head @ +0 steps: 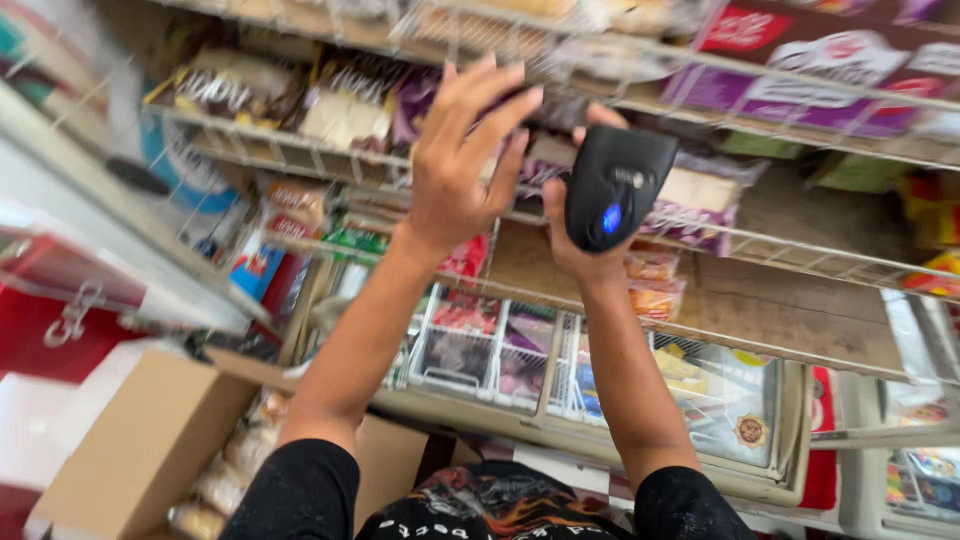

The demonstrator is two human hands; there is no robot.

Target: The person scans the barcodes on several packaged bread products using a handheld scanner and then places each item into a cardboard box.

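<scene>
Nearest the camera are the person's black sleeves and a printed black garment at the bottom edge, with an open cardboard box (140,450) of wrapped goods at the near left. From there both bare forearms reach up and away toward the wire shelves (300,155). The left hand (462,165) is raised with its fingers spread and slightly curled, holding nothing; its fingertips are at or just in front of the packets of wrapped bread or cake (345,110) on the far shelf, though motion blur makes it hard to say whether they touch. The right hand (580,215) is closed around a black handheld scanner (612,185), just right of the left hand and in front of the shelf edge, its rounded head with a small blue light facing the camera. The scanner looks like a light, stiff, moulded plastic shell, smooth and probably a little slippery, so it is best taken around its narrower handle, as the palm and thumb do here. The packets look soft, light and easily crushed in crinkly film; a loose hold by the edges or flat sides would suit them. Below, a glass-topped freezer chest (700,400) holds more packaged goods.
</scene>
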